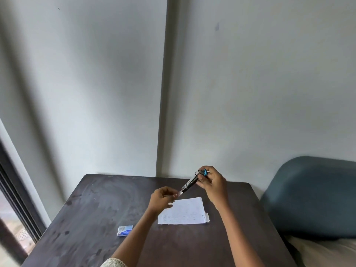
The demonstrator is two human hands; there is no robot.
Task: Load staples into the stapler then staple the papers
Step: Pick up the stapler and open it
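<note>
Above the dark wooden table [96, 209], your right hand [213, 185] grips the slim metal stapler [190, 183]; your left hand [161, 198] pinches a small strip of staples [180, 193] at its tip.

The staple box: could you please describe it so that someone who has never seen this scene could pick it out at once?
Start at the dark wooden table against the grey wall. The staple box lies flat near its front left, left of the person's left forearm and apart from the white papers. It is the only small blue-and-white carton there, far smaller than the papers.
</note>
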